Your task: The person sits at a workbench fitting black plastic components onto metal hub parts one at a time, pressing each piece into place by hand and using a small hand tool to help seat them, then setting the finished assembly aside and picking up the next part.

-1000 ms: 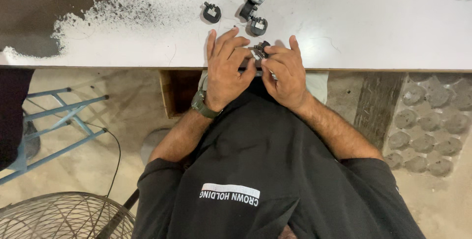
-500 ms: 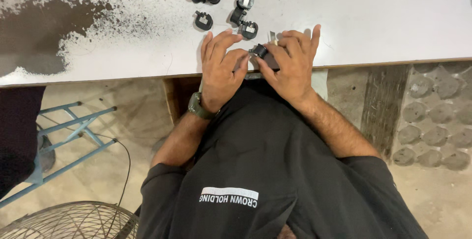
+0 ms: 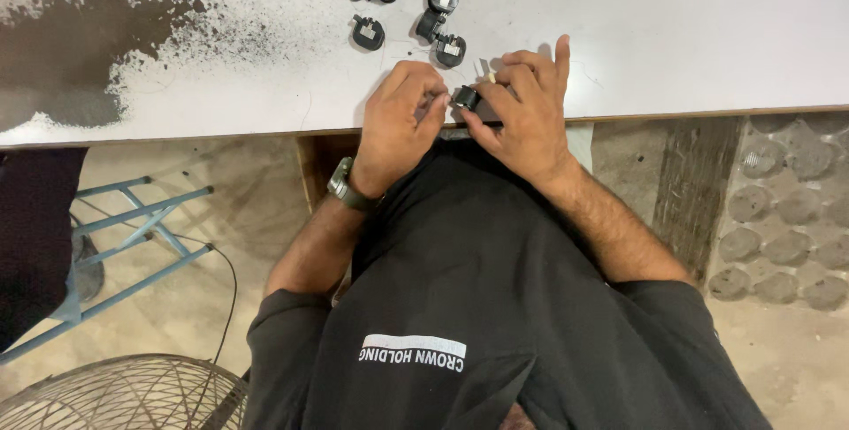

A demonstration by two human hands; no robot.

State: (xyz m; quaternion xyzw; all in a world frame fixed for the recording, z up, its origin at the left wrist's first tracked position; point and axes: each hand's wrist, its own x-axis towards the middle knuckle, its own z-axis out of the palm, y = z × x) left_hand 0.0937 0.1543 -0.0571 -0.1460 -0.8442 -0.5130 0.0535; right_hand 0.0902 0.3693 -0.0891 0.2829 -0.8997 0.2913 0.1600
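A small black plug-like part [image 3: 466, 97] sits between my two hands at the near edge of the white table [image 3: 672, 32]. My right hand [image 3: 522, 112] grips it with thumb and fingers, index finger pointing up. My left hand [image 3: 400, 121], with a wristwatch [image 3: 347, 190] on the wrist, has its fingers curled against the part's left side. Several more black parts [image 3: 368, 33] lie on the table just beyond my hands.
A dark worn patch [image 3: 62, 50] covers the table's left end. A blue metal frame [image 3: 115, 244] stands on the floor at left, a wire fan guard [image 3: 124, 395] at bottom left. Stacked grey round items [image 3: 778, 218] are at right. A dark-clothed person [image 3: 35, 235] is at the left edge.
My left fingers have curled in from a flat spread to a pinch at the part. My right hand has stayed on the part with its fingers closing slightly.
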